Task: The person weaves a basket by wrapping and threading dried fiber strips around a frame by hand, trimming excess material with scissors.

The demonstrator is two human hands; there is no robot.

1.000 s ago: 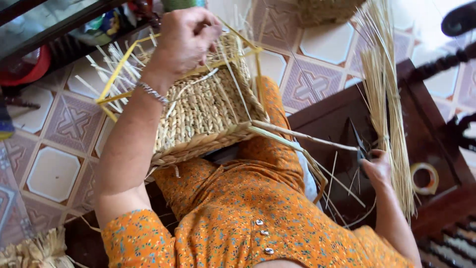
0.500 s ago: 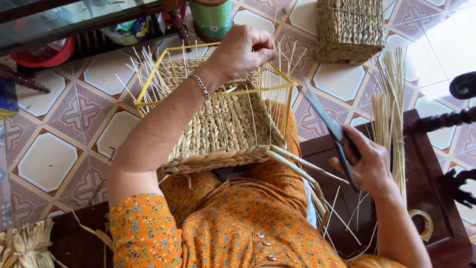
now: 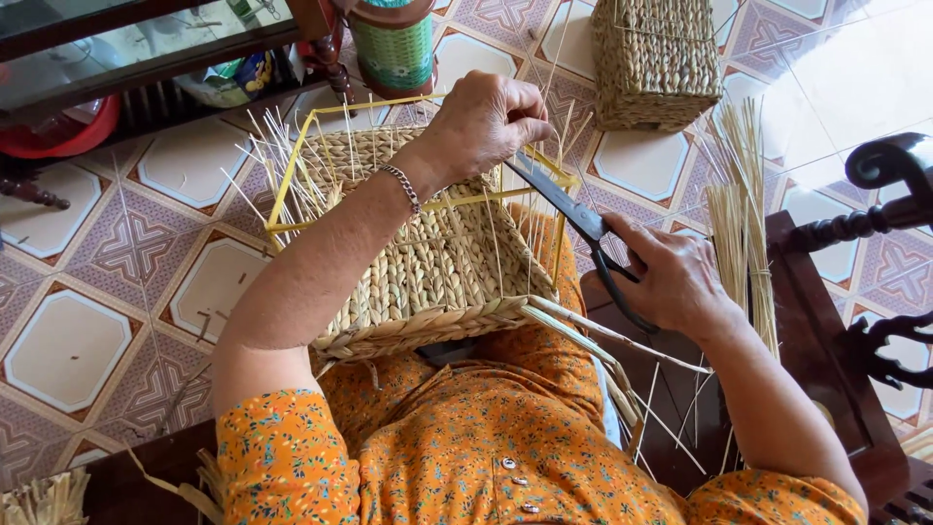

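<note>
A patterned tile floor (image 3: 126,243) is seen across the left and top of the frame, and a dark wooden chair (image 3: 855,292) is found along the right edge. At the centre, a half-woven straw basket (image 3: 428,262) with a yellow wire frame is rested on the lap of a person in an orange floral dress (image 3: 486,447), its loose straw ends left standing up around the rim. A finished woven basket (image 3: 656,58) is placed on the floor at the upper right, and a bundle of dry straw stalks (image 3: 743,214) is propped just beside the chair at the right. A green and red container (image 3: 394,44) is seen at the top centre. The left hand (image 3: 486,122), with a bracelet worn at the wrist, is held at the basket's far rim, its fingers pinched together on upright straw strands. The right hand (image 3: 671,282) is kept at the centre right, its fingers closed through the handles of dark scissors (image 3: 573,214), whose blades are pointed up and left toward the left hand and appear slightly parted.
</note>
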